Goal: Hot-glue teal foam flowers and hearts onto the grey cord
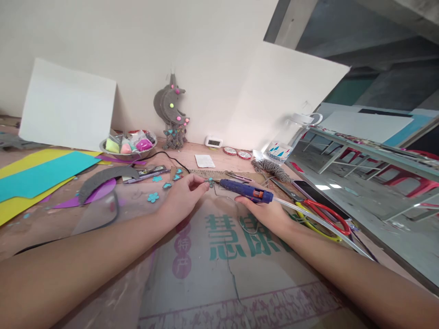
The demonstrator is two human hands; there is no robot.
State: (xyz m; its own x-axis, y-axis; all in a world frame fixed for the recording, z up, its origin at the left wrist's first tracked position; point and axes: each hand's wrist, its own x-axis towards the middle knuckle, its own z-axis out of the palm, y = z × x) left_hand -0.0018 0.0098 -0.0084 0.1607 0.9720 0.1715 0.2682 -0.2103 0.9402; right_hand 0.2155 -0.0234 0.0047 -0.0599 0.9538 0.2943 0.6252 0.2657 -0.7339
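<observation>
My right hand (265, 211) is wrapped round a blue glue gun (244, 190) with an orange trigger, its nozzle pointing left. The nozzle tip sits beside a small teal cut-out (208, 181) that my left hand (183, 195) pinches between thumb and fingertips. Both hands rest low over a printed sack sheet (233, 269) with green characters. A clear glue stick (308, 214) trails out of the back of the gun.
Small teal shapes (153, 197) lie left of my left hand. Red-handled scissors (327, 215), a phone (310, 189) and grey yarn (270, 168) lie to the right. A bowl of coloured bits (128, 146), foam sheets (41, 176) and a grey moon ornament (171, 109) stand behind.
</observation>
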